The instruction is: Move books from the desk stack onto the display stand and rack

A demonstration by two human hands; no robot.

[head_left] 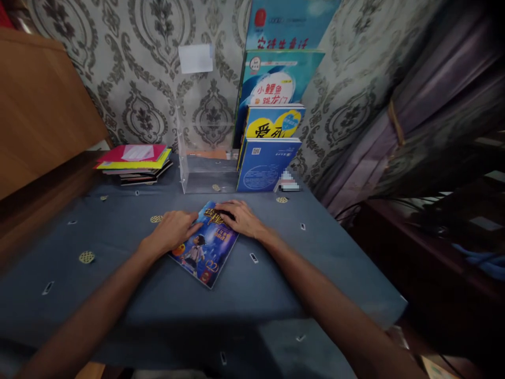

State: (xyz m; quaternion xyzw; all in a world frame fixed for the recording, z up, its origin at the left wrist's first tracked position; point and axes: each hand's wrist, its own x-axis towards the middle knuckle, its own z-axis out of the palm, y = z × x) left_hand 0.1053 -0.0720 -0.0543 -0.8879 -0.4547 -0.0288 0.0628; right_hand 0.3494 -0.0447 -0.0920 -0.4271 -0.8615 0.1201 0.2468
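Observation:
A blue-purple paperback book (207, 247) with a cartoon figure and gold lettering on its cover lies at an angle on the cloth-covered table. My left hand (173, 232) grips its left edge, thumb over the cover. At the upper right side of the book, my right hand (240, 217) holds it with curled fingers on the cover. Behind it stands a clear acrylic rack (207, 181). Its right side holds a blue book (263, 166), a yellow-and-blue book (272, 121), a teal book (282, 76) and a taller blue book (292, 23), arranged in steps.
A stack of thin books (136, 160) with a red one on top sits at the back left. A wooden panel (47, 100) rises on the left. A purple curtain (379, 152) hangs at right, beyond the table edge. A patterned wall (148, 84) backs the table.

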